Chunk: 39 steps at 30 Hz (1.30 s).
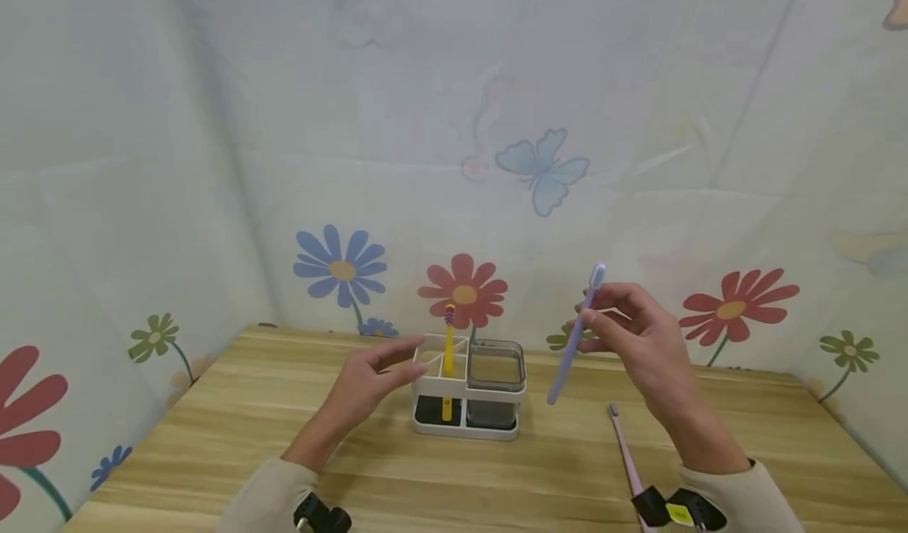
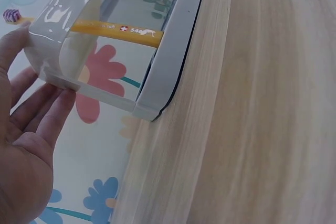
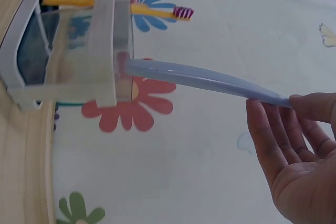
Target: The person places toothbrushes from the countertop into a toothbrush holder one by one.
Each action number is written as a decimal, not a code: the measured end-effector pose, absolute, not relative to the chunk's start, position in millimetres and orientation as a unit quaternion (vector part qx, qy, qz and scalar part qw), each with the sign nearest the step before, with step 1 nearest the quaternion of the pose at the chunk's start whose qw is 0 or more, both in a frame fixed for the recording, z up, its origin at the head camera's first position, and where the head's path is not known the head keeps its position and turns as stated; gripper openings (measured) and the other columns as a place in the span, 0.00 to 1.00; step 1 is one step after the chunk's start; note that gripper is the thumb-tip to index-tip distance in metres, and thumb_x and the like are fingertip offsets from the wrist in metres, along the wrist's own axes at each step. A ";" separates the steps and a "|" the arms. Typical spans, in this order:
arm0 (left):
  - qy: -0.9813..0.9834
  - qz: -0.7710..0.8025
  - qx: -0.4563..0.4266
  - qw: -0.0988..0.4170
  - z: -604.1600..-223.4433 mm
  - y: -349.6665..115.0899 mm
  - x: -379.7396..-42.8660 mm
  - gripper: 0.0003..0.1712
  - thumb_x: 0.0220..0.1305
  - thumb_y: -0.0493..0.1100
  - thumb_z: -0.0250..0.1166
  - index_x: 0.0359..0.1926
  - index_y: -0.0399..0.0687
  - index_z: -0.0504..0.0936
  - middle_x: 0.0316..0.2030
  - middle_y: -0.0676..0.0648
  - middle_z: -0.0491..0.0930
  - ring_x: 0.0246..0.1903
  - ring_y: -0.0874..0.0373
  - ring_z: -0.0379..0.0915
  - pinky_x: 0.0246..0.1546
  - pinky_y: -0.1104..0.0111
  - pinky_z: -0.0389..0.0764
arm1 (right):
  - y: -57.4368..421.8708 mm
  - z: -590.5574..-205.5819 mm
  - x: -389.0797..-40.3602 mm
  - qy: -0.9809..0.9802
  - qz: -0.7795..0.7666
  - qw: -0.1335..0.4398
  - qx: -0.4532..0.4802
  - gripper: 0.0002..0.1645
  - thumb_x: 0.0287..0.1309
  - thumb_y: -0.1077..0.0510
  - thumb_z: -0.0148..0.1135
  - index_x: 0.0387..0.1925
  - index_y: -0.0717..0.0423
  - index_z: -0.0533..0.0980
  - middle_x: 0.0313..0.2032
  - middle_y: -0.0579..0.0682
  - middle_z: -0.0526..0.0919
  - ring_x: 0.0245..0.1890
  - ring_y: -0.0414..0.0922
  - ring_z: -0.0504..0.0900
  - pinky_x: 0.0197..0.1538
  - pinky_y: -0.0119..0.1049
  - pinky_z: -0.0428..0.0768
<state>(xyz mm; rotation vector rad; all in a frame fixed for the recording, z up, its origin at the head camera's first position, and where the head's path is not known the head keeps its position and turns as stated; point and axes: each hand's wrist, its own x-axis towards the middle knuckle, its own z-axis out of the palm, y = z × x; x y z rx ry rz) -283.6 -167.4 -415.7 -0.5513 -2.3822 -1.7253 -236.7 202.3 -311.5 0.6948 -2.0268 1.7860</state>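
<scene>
A white toothbrush holder [image 1: 440, 385] stands on the table, with a yellow toothbrush [image 1: 448, 352] upright in a left compartment and a clear cup [image 1: 495, 367] in its right side. My left hand [image 1: 369, 375] holds the holder's upper rim at its left end, thumb at the front and fingers toward the back. In my right hand [image 1: 645, 344], thumb and fingers pinch a purple toothbrush [image 1: 570, 353] near its head. The brush tilts, bristles up, its handle end pointing down to the right of the holder. In the right wrist view, that handle [image 3: 184, 74] overlaps the holder's edge.
A pink toothbrush [image 1: 624, 446] lies on the wood-grain table [image 1: 553, 478] below my right forearm, partly hidden by the wrist camera [image 1: 681, 508]. Behind the table hangs a pale curtain [image 1: 397, 123] printed with flowers and a butterfly.
</scene>
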 end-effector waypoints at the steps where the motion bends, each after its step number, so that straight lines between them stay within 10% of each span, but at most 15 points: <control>1: -0.794 -0.574 -0.183 0.075 -415.6 -167.4 -283.8 0.28 0.69 0.51 0.75 0.67 0.54 0.84 0.65 0.48 0.81 0.66 0.49 0.77 0.64 0.53 0.80 | 198.3 -310.8 -237.6 -0.715 0.631 0.174 0.246 0.17 0.75 0.66 0.63 0.58 0.71 0.72 0.50 0.57 0.83 0.47 0.46 0.90 0.44 0.46 0.90; 21: -0.790 -0.585 -0.172 0.065 -417.1 -168.0 -282.4 0.28 0.68 0.51 0.75 0.67 0.54 0.85 0.66 0.48 0.81 0.66 0.49 0.77 0.65 0.52 0.79 | 127.3 -305.6 -255.7 -0.630 0.726 0.170 0.216 0.16 0.74 0.67 0.63 0.58 0.69 0.73 0.51 0.69 0.80 0.45 0.51 0.89 0.46 0.51 0.90; 39: -0.795 -0.575 -0.180 0.070 -413.9 -167.1 -283.4 0.27 0.69 0.52 0.75 0.66 0.54 0.85 0.65 0.48 0.81 0.65 0.49 0.77 0.65 0.51 0.79 | 94.8 -319.0 -265.1 -0.624 0.736 0.190 0.185 0.14 0.73 0.66 0.65 0.57 0.65 0.76 0.46 0.59 0.81 0.42 0.51 0.88 0.45 0.48 0.90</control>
